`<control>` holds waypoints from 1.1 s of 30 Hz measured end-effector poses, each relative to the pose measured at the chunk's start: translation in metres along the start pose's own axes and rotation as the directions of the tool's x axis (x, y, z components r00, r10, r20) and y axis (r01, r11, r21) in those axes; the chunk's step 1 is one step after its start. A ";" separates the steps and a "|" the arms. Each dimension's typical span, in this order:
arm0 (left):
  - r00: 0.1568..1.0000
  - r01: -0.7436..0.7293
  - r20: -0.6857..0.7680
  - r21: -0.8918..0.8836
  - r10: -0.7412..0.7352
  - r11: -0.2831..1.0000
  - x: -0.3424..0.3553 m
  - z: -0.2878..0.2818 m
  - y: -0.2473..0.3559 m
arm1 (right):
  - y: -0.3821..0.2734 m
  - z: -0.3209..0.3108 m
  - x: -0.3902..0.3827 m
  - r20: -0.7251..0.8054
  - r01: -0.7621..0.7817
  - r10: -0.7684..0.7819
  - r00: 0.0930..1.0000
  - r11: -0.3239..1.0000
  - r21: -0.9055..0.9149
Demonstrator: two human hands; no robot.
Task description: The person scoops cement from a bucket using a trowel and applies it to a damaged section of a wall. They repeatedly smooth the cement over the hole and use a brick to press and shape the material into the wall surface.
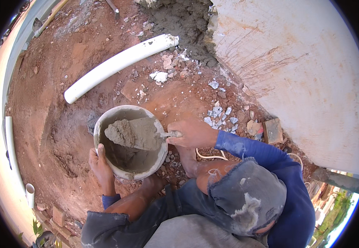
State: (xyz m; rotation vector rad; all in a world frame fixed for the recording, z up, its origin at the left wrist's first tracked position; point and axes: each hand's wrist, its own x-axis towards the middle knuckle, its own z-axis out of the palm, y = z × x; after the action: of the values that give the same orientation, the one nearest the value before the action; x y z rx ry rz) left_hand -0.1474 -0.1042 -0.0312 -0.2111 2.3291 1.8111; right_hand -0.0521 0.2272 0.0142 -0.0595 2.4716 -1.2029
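Observation:
A round bucket point(101, 115) with a mortar-smeared rim stands in front of me, wet grey mortar lining its inside. My left hand point(101, 167) grips its near left side, thumb over the rim. My right hand point(196, 134) is closed round the handle of a trowel point(146, 128). The blade lies over the bucket's opening, pointing left, and carries a heap of wet mortar point(123, 132). Mortar covers most of the blade. My bare feet are on the ground close to the bucket.
A thick white pipe point(121, 66) lies beyond the bucket on reddish soil with rubble. Farther back, wet mortar point(183, 29) spreads against a stained white wall point(287, 74) at right. A brick point(273, 131) sits by its foot. Thinner white pipes point(14, 153) lie at left.

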 end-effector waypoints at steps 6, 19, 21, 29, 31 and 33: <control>0.999 -0.035 0.009 0.029 0.035 0.999 0.005 0.003 0.002 | 0.093 -0.069 0.010 0.063 -0.241 0.252 0.966 0.779 0.578; 0.997 -0.018 0.070 0.077 0.013 0.997 0.002 0.019 0.016 | 0.093 -0.110 -0.026 0.041 -0.215 0.211 0.977 0.965 0.148; 0.996 -0.042 0.078 0.125 0.033 0.991 0.008 0.021 0.015 | 0.072 -0.080 -0.009 0.037 0.053 -0.049 0.998 0.991 -0.120; 0.976 -0.184 0.157 0.251 0.148 0.950 0.001 0.046 0.030 | 0.015 0.049 0.090 -0.048 0.073 -0.273 0.961 0.415 -0.907; 0.968 -0.227 0.169 0.278 0.185 0.933 -0.006 0.047 0.036 | 0.009 0.058 0.078 0.074 0.181 -0.265 0.961 0.408 -0.895; 0.975 -0.186 0.175 0.298 0.138 0.936 -0.011 0.042 0.036 | 0.011 0.062 0.068 0.183 0.277 -0.234 0.955 0.480 -0.832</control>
State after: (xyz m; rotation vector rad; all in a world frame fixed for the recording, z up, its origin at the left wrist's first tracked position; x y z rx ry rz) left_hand -0.1422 -0.0547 -0.0045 0.1646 2.5409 1.4305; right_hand -0.0905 0.1735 -0.0507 -0.7448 2.8168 0.0954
